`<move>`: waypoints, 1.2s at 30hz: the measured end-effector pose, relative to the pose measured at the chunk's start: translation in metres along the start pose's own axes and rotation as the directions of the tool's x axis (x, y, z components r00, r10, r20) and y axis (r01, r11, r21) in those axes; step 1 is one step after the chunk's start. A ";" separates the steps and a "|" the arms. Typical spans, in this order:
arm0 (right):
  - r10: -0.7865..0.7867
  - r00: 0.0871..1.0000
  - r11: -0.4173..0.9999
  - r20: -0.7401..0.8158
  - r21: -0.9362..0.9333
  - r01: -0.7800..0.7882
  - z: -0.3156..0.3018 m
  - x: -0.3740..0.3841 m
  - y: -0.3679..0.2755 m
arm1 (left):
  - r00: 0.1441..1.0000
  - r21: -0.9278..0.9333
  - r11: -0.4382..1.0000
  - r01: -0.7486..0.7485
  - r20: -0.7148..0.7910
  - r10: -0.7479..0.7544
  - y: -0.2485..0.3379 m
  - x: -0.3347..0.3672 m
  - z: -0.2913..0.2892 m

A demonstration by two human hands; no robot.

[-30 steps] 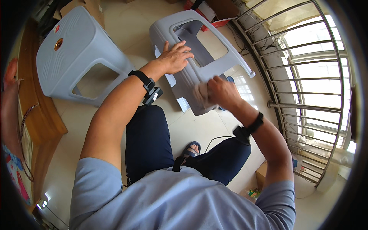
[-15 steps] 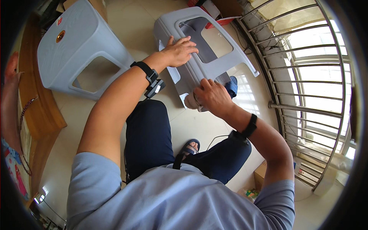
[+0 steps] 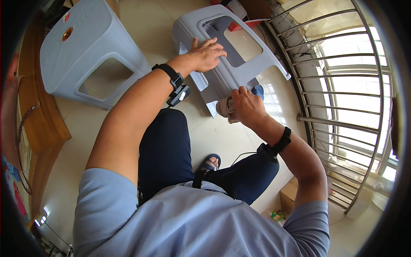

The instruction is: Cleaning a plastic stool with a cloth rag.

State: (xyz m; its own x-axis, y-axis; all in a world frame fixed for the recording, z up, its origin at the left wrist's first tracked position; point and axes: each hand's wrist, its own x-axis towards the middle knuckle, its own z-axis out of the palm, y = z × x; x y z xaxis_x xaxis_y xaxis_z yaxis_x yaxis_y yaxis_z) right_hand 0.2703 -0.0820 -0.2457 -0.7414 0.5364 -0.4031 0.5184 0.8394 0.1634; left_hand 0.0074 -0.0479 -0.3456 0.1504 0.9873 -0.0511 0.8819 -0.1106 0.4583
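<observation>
A pale blue-grey plastic stool (image 3: 237,76) lies tipped on its side ahead of me, its open frame side facing up. My left hand (image 3: 204,55) rests on it with the fingers spread, pressing near the edge of the opening. Lower down, my right hand (image 3: 248,106) is closed around a bunched beige cloth (image 3: 225,109) at the near rim of the stool. Part of the cloth is hidden under the fingers.
A second stool (image 3: 85,36) of the same colour stands upright at left, by a wooden furniture edge (image 3: 47,128). A metal railing (image 3: 342,120) runs along the window at right. A cardboard box (image 3: 289,192) sits on the tiled floor, and an open red box (image 3: 248,23) lies beyond the tipped stool.
My right hand and the cloth have shifted slightly to the right along the stool's near edge. My left hand has slid slightly right, still spread on the stool.
</observation>
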 end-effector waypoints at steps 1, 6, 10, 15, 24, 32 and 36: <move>0.030 1.000 0.999 -0.001 0.015 -0.030 -0.001 -0.001 0.003 | 1.000 0.013 1.000 -0.007 0.024 0.007 0.002 0.002 -0.001; 0.266 0.964 0.953 -0.001 0.151 -0.263 -0.021 -0.022 0.018 | 1.000 -0.001 1.000 0.005 0.027 -0.005 0.006 -0.002 -0.003; 0.383 0.907 0.884 0.173 0.215 -0.414 -0.019 -0.024 0.035 | 1.000 0.008 1.000 0.018 0.022 -0.019 0.005 -0.002 -0.002; 0.426 0.904 0.846 0.039 0.337 -0.413 0.006 -0.038 0.017 | 1.000 0.009 1.000 0.009 0.003 -0.009 0.002 -0.001 0.000; 0.523 0.842 0.759 -0.133 0.522 -0.389 0.050 -0.041 0.008 | 1.000 0.006 1.000 0.006 -0.008 -0.006 0.011 -0.002 -0.002; 0.464 0.885 0.602 -0.024 0.742 -0.295 0.036 -0.050 0.050 | 0.999 0.029 0.999 -0.014 -0.034 0.015 0.005 -0.005 0.000; 0.595 0.804 0.346 0.015 0.898 -0.272 0.048 -0.058 0.057 | 0.998 0.032 0.999 -0.021 -0.056 0.022 0.012 -0.002 0.000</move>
State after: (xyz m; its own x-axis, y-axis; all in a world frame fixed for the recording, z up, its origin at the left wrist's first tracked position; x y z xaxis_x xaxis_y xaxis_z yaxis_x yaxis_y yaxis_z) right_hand 0.3629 -0.0691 -0.2560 -0.2816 0.9290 -0.2401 0.7638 0.0656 -0.6422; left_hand 0.0174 -0.0517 -0.3404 0.1449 0.9894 0.0088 0.8924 -0.1345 0.4307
